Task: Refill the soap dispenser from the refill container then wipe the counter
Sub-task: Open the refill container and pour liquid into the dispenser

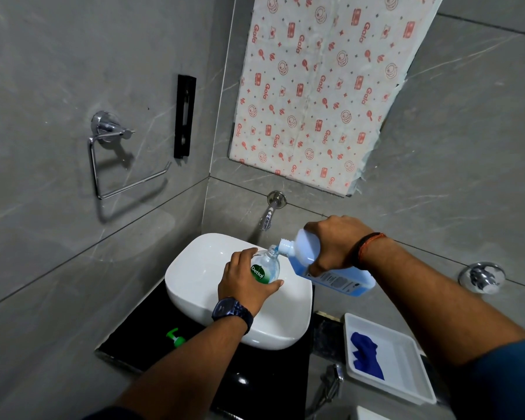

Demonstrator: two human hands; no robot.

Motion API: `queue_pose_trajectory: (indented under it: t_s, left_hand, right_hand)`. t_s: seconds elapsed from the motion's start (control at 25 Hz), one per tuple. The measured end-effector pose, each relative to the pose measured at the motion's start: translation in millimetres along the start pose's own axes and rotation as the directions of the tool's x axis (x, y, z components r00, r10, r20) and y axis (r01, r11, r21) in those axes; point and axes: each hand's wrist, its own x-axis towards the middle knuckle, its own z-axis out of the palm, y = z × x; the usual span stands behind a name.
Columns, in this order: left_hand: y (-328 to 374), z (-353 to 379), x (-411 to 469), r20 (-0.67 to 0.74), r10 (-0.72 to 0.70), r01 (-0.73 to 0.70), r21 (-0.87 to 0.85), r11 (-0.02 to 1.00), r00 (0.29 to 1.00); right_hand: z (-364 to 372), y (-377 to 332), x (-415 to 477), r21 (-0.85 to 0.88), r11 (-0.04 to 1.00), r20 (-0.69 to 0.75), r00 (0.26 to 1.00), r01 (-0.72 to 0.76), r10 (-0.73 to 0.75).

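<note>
Head view, only cam. Pour step in progress, judged from posture.

Left hand (243,281) closed round the soap dispenser (266,268), a clear bottle w/ green label, held over the white basin (194,277). Pump is off: green pump head (175,338) lies on the black worktop (128,344), left of basin, well apart from the bottle.

Right hand (335,242) gripping the refill bottle (331,268) across its body, tipped neck-down to the left. White neck sits right at the dispenser mouth; touching or just above, can't tell. Blue liquid fills most of the refill; a little blue visible inside the dispenser near the neck, fill level otherwise unclear.

Handling, est.:
- Refill: prob. heavy while this full, thin plastic wall, will flex if squeezed and surge. Hold mid-body as now, tilt slowly.
- Dispenser: light, near empty, narrow mouth, easy to knock. Grip round the waist is right; keep it upright.
- Both slippery if soap runs down the outside.

White tray (406,371) at right holds a blue cloth (365,356), prob. for the wipe. Wipe not yet done. Tap (269,215) on wall behind basin, no water seen.
</note>
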Motion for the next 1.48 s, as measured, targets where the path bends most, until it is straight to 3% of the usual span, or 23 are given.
queue_pose_trajectory:
  t_s: [1.48]
  left_hand:
    - [2.8,1.0,1.0,-0.01,0.002,-0.003,-0.016,1.0,1.0]
  right_hand:
    - [-1.0,3.1,2.1,-0.008,1.0,0.0,1.0,0.0,0.0]
